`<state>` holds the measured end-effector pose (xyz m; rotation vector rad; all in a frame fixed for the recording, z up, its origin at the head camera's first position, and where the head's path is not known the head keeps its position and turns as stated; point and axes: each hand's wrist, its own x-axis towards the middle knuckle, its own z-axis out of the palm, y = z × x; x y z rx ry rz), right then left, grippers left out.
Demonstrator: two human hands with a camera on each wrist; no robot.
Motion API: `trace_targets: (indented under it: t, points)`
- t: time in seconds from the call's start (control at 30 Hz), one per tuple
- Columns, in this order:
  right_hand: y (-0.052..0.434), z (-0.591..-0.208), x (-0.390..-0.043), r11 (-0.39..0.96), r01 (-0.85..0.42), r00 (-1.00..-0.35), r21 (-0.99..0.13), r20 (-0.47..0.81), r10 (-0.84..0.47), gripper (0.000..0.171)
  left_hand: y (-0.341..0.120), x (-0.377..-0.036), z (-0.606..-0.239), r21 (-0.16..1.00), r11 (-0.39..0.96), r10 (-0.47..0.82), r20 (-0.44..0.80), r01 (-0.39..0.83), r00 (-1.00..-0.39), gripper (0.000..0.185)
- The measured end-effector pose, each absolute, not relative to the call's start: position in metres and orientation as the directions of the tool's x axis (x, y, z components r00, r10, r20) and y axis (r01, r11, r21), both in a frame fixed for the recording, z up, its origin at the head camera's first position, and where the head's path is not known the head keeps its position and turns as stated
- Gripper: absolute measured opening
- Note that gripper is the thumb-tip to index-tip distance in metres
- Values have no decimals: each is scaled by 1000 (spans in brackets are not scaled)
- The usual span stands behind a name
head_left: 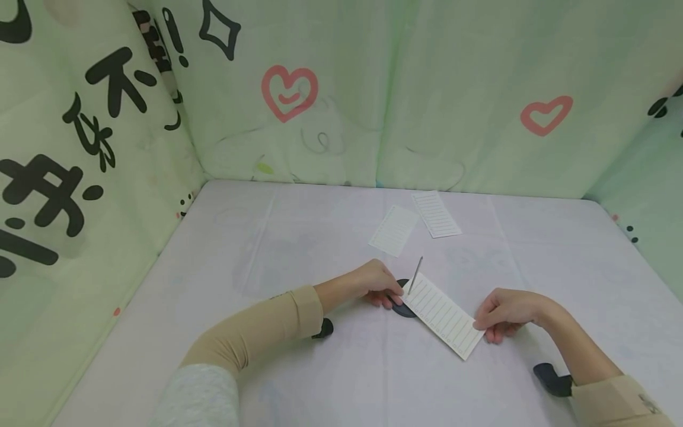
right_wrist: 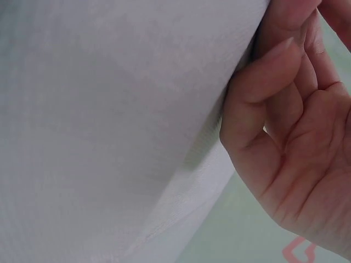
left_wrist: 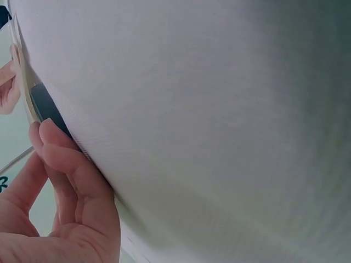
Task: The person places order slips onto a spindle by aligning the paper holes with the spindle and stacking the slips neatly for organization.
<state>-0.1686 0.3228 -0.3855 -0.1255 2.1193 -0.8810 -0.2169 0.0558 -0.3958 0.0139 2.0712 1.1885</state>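
A stack of white lined paper slips [head_left: 443, 317] lies slantwise over a receipt spike with a round black base [head_left: 405, 311]. The thin metal spike [head_left: 417, 273] rises at the stack's upper left end and seems to pass through the paper. My left hand [head_left: 377, 283] pinches that end beside the spike; in the left wrist view its curled fingers [left_wrist: 82, 181] meet the paper's edge. At the lower right end, my right hand [head_left: 504, 311] pinches a corner between thumb and fingers. The right wrist view shows curled fingers [right_wrist: 263, 82], the paper largely hidden.
Two loose lined slips, a left one [head_left: 393, 231] and a right one [head_left: 436, 214], lie farther back on the white-covered table [head_left: 299, 237]. Light green printed curtains [head_left: 341, 89] enclose the table at the back and sides. Black wrist-worn pieces show near both cuffs.
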Motion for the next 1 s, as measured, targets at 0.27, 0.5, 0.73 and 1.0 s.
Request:
trace_targets:
  t: [0.27,0.5,0.73,1.0]
  points:
    - [326,-385,-169,729,189,-652,-658,-639,-408,20,56,-219,-398,745,569,347,-602,-349,-719,10]
    - [333,-380,-176,746,142,-690,-651,-606,-397,24,57,-220,-403,745,568,338,-600,-351,-725,10]
    - [336,-368,-210,793,86,-862,-603,-445,-244,42,56,-220,-403,749,559,343,-598,-354,-724,9]
    - [320,-367,-257,842,26,-947,-538,-284,-152,50,54,-219,-401,754,546,347,-600,-365,-721,9]
